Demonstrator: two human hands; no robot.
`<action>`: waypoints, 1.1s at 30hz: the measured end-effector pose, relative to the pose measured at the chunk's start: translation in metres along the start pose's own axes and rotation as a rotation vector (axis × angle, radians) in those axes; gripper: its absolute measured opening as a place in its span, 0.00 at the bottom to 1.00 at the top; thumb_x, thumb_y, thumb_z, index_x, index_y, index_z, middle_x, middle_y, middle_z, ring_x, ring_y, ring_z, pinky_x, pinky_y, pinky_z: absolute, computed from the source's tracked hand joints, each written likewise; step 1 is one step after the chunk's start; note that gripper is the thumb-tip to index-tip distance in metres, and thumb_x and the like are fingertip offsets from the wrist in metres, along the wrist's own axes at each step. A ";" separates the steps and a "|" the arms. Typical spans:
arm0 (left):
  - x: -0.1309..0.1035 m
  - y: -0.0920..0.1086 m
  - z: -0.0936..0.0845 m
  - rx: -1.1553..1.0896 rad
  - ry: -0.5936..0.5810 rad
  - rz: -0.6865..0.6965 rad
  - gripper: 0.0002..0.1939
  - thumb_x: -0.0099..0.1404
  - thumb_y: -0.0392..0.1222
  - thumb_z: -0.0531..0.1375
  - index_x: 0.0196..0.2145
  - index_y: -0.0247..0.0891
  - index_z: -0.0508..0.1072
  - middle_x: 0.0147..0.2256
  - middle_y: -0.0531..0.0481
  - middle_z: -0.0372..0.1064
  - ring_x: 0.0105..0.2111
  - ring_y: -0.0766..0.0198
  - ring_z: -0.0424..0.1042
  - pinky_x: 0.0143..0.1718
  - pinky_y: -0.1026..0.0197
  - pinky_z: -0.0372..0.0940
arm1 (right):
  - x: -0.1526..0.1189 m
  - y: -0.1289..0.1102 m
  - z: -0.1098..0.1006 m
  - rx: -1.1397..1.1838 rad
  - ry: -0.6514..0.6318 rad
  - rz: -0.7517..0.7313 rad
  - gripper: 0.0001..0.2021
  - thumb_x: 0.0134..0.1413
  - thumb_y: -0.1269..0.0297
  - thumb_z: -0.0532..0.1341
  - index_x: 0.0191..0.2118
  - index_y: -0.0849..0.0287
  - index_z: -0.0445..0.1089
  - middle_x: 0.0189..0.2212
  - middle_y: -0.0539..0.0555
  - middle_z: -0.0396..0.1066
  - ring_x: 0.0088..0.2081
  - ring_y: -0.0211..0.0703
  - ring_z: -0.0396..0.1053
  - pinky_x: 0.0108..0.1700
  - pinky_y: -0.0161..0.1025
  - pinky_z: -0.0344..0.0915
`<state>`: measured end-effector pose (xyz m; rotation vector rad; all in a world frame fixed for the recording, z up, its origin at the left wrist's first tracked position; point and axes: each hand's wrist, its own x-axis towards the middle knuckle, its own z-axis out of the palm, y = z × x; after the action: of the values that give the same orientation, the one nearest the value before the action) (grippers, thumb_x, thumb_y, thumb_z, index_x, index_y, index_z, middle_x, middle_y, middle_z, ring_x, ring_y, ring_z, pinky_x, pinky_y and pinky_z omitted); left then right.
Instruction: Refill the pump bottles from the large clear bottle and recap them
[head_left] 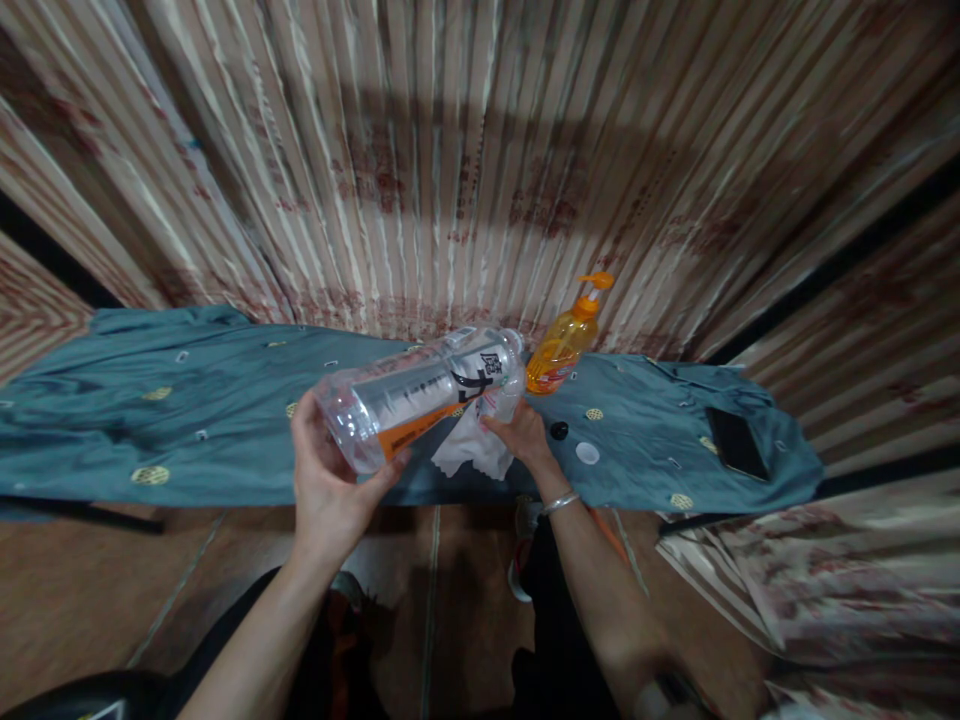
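Observation:
A large clear plastic bottle (427,395) with a silver and orange label lies tilted above the table, its mouth toward the upper right. My left hand (330,480) is wrapped round its base end. Close to the bottle's neck, my right hand (525,435) has its fingers closed on a crumpled white tissue (472,450), which hangs down below the bottle. Whether these fingers also grip the bottle cannot be made out. Just beyond the right hand stands an orange pump bottle (561,350) with yellow-orange liquid.
A small black cap (559,430) and a white round lid (587,454) lie right of my right hand. Farther right is a black phone (736,443). A green patterned cloth (225,400) covers the narrow table; a striped curtain (450,150) hangs behind it.

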<state>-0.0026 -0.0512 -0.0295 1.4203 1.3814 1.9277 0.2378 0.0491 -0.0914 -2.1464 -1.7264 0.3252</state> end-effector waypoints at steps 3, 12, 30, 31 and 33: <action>0.000 0.001 0.001 -0.006 0.002 -0.003 0.51 0.46 0.50 0.80 0.64 0.43 0.65 0.62 0.36 0.73 0.61 0.43 0.77 0.61 0.44 0.76 | 0.000 0.000 -0.002 0.044 -0.020 -0.003 0.28 0.62 0.55 0.75 0.62 0.63 0.73 0.50 0.63 0.85 0.54 0.53 0.85 0.52 0.38 0.76; 0.000 0.003 0.000 0.006 0.001 -0.030 0.51 0.45 0.49 0.80 0.64 0.45 0.66 0.62 0.37 0.74 0.61 0.43 0.78 0.61 0.44 0.76 | -0.001 -0.006 -0.007 0.039 -0.038 0.022 0.28 0.62 0.55 0.75 0.61 0.63 0.73 0.50 0.63 0.85 0.55 0.55 0.84 0.53 0.38 0.77; -0.001 0.000 -0.001 0.024 -0.017 -0.017 0.51 0.47 0.54 0.80 0.65 0.46 0.64 0.64 0.37 0.72 0.63 0.42 0.76 0.63 0.43 0.75 | -0.001 -0.002 -0.005 0.050 -0.041 0.013 0.28 0.63 0.54 0.74 0.62 0.62 0.72 0.52 0.64 0.85 0.56 0.54 0.84 0.55 0.39 0.76; -0.001 0.001 -0.001 0.022 -0.025 -0.021 0.51 0.47 0.54 0.80 0.65 0.47 0.64 0.64 0.37 0.72 0.63 0.42 0.76 0.63 0.42 0.75 | -0.001 -0.003 -0.005 0.047 -0.042 0.018 0.28 0.63 0.55 0.74 0.62 0.62 0.72 0.52 0.63 0.85 0.56 0.54 0.84 0.55 0.39 0.76; 0.000 0.003 -0.001 0.019 -0.036 -0.031 0.51 0.47 0.53 0.81 0.64 0.47 0.64 0.64 0.38 0.72 0.64 0.41 0.76 0.63 0.42 0.75 | -0.002 -0.004 -0.006 0.043 -0.044 0.021 0.28 0.63 0.55 0.74 0.62 0.62 0.72 0.52 0.63 0.85 0.56 0.54 0.84 0.55 0.39 0.76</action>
<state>-0.0033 -0.0531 -0.0274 1.4268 1.4001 1.8651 0.2366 0.0472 -0.0844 -2.1430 -1.7063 0.4148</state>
